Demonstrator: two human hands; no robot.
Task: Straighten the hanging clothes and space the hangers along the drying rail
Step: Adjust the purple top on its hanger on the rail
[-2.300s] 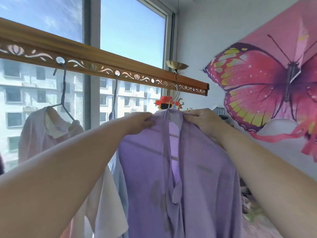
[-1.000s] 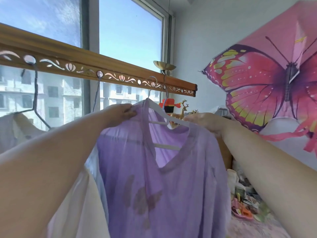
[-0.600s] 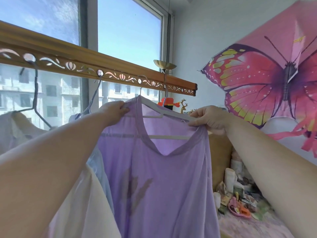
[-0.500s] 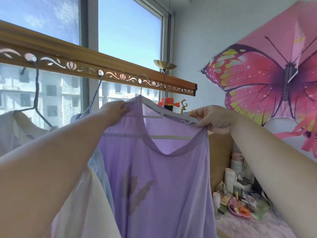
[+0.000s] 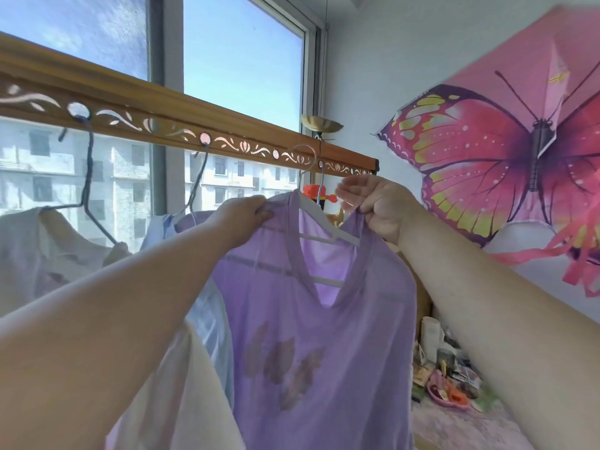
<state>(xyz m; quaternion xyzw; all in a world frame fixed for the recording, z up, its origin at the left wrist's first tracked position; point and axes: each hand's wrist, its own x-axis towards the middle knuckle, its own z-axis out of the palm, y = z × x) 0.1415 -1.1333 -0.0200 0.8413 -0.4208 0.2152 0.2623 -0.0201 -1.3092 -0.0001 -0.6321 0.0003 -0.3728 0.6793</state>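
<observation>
I have both grips closed on the purple top, left hand pinching one shoulder and right hand the other, its white hanger spanning between them, hooked near the right end of the drying rail.

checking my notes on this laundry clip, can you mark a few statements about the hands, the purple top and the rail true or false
1. The left hand and the right hand both grip the purple top at its shoulders. True.
2. The purple top sits on a dark wire hanger. False: its hanger is white.
3. Nothing else hangs from the rail. False: a cream garment and a pale blue garment hang to the left of the purple top.
4. A pink butterfly decorates the wall on the right. True.
</observation>
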